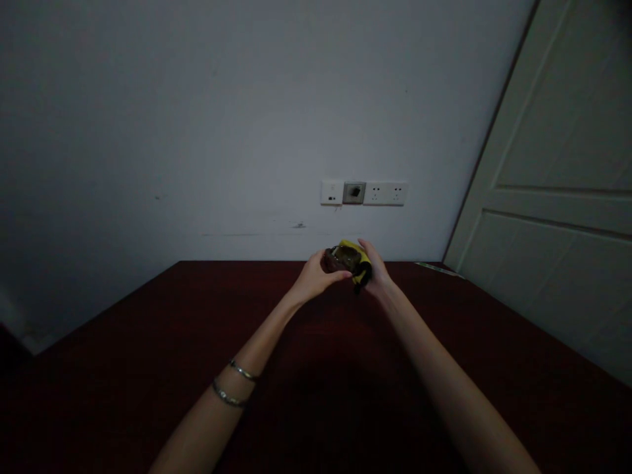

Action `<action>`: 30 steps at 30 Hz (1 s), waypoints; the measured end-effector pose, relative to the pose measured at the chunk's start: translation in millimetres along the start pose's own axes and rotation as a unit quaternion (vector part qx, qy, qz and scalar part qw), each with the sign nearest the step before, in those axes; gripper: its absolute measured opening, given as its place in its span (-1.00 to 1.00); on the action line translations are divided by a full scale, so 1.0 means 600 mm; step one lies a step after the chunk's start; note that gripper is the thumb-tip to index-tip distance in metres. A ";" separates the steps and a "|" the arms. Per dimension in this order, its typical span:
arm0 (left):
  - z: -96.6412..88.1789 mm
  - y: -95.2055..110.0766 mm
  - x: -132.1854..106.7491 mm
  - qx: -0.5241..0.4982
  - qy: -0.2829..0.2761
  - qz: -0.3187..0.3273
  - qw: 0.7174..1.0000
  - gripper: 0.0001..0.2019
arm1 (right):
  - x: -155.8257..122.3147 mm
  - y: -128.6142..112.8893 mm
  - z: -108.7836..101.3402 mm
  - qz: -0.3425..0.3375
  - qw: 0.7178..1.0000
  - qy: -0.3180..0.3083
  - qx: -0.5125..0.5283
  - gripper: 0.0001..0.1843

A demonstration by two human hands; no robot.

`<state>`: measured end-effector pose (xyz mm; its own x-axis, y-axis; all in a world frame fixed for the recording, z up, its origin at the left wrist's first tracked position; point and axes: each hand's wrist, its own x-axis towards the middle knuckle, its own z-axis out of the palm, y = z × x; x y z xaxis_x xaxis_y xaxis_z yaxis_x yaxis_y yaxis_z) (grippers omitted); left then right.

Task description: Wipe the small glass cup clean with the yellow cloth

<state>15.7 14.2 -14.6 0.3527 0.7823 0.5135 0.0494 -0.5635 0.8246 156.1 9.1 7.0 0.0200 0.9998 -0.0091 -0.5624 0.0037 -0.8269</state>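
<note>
Both my arms reach forward over the table, with the hands close together near its far edge. My left hand (pixel 312 279) grips a small dark brown, glossy, hollow-looking object (pixel 338 261), its thumb along the near side. Against the right side of that object is a yellow and black cloth-like piece (pixel 364 258), and my right hand (pixel 378 268) is closed around it from the right. The dim light hides the exact kind of both items. Some of my right fingers are out of sight behind the yellow piece.
The dark red table (pixel 247 316) meets a pale wall (pixel 237 118). Sockets and switch plates (pixel 385 193) are set in the wall beyond my hands. A light panelled door (pixel 557 171) stands at the right. A thin green-and-white strip (pixel 438 269) lies at the far right edge.
</note>
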 end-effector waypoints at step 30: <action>0.000 -0.002 -0.009 0.045 0.039 -0.013 0.998 -0.33 | -0.010 -0.008 0.006 0.041 0.999 -0.003 0.018 -0.60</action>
<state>13.6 10.8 -18.6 0.2771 0.8129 0.5123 0.1424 -0.5620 0.8148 155.6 2.9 13.2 -0.0317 0.9969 -0.0721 -0.5915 -0.0769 -0.8026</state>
